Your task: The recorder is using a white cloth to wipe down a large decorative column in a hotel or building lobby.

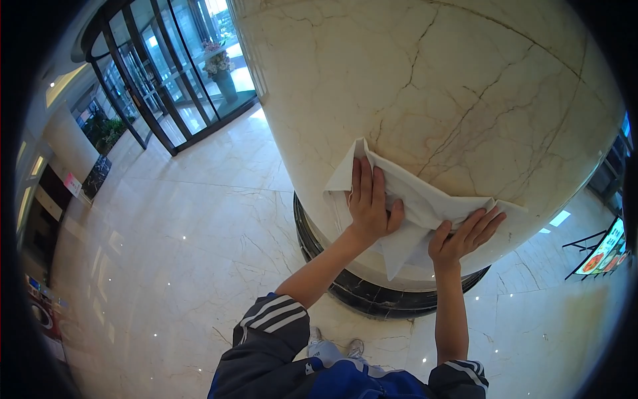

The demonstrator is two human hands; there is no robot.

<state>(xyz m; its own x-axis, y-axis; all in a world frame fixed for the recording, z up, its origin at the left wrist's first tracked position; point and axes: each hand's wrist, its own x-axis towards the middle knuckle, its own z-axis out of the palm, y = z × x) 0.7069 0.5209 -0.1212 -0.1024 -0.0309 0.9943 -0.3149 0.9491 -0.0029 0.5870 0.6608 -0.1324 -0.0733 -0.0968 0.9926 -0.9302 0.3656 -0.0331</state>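
Note:
A white cloth (418,192) lies against the curved face of a cream marble column (448,99), its upper edge folded and a loose corner hanging down. My left hand (371,204) presses flat on the cloth's left part, fingers pointing up and thumb out to the side. Lower on the right, my right hand (463,234) holds the other end against the stone, with its fingertips near the cloth's top edge. Dark veins and cracks run through the marble above the cloth.
A black marble base ring (389,299) circles the column's foot, near my shoes (355,347). Polished marble floor (199,259) spreads around. A glass revolving door (164,75) and a flower vase (224,82) stand at upper left. An illuminated display stand (600,252) is at right.

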